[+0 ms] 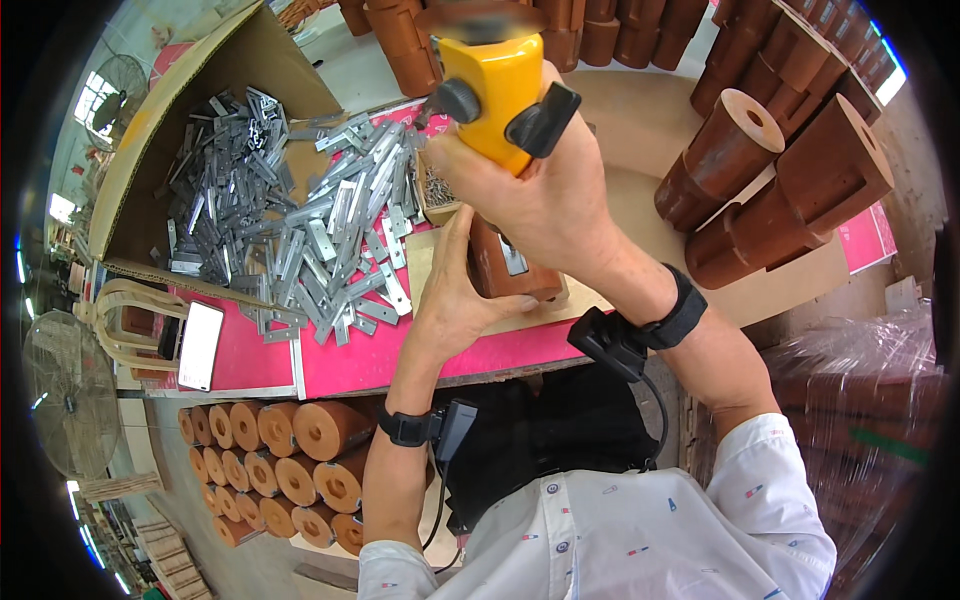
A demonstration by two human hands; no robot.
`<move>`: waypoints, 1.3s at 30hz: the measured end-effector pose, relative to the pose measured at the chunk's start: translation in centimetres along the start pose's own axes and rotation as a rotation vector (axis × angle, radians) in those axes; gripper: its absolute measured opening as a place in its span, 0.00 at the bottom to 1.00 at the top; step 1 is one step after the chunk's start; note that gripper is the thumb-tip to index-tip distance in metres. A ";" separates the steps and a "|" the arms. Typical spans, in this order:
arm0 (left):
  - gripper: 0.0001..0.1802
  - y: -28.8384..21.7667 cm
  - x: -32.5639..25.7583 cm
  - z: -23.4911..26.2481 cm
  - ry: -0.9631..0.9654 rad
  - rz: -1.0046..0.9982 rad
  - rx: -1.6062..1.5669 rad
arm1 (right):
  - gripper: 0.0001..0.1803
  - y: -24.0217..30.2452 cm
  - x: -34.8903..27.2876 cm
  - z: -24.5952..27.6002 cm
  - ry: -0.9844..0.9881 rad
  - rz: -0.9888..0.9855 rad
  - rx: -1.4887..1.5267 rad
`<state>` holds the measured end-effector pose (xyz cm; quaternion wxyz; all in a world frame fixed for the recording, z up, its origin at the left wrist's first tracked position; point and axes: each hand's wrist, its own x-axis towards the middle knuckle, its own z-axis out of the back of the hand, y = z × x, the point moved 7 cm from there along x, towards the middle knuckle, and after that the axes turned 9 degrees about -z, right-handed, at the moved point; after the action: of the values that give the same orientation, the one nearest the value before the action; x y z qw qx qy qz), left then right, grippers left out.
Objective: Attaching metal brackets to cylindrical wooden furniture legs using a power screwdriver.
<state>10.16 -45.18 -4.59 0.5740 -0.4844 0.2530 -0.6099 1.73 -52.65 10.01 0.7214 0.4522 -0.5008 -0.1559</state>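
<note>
My right hand (560, 185) is raised over the work, its fingers wrapped round a yellow power tool (500, 85) with black knobs. The tool's far end is blurred, and its exact kind cannot be made out. Below it, my left hand (452, 295) grips a reddish-brown wooden cylinder (540, 285) lying on a light board (425, 265). Fingers lie along the cylinder's left side and the thumb along its near end. A small metal plate (515, 262) sits on the cylinder's upper face, partly hidden by my right wrist.
Beside my left hand, loose metal strips (345, 215) spill from a cardboard box (165, 130). A small tray of screws (437, 190) is close by. Brown wooden cylinders stand at right (720, 150) and lie stacked below the pink tabletop (420, 365). A phone (201, 345) leans at left.
</note>
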 end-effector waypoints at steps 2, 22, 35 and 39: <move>0.66 0.0 0.0 0.0 -0.007 0.005 0.010 | 0.29 -0.3 -0.1 0.3 -0.007 -0.034 -0.036; 0.55 -5.4 3.6 -1.6 0.438 -0.068 0.667 | 0.27 1.0 -1.4 6.6 -0.023 -0.174 0.055; 0.51 -3.3 2.5 0.4 0.298 -0.036 0.224 | 0.26 -1.3 -4.3 9.8 -0.067 -0.239 0.141; 0.57 0.0 0.0 0.7 0.140 -0.022 -0.029 | 0.25 -1.5 -4.1 9.3 -0.047 -0.248 0.170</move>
<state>10.80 -45.03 -4.32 0.5410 -0.4516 0.2959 -0.6448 -7.81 -55.27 7.23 0.6440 0.5662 -0.4691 -0.2114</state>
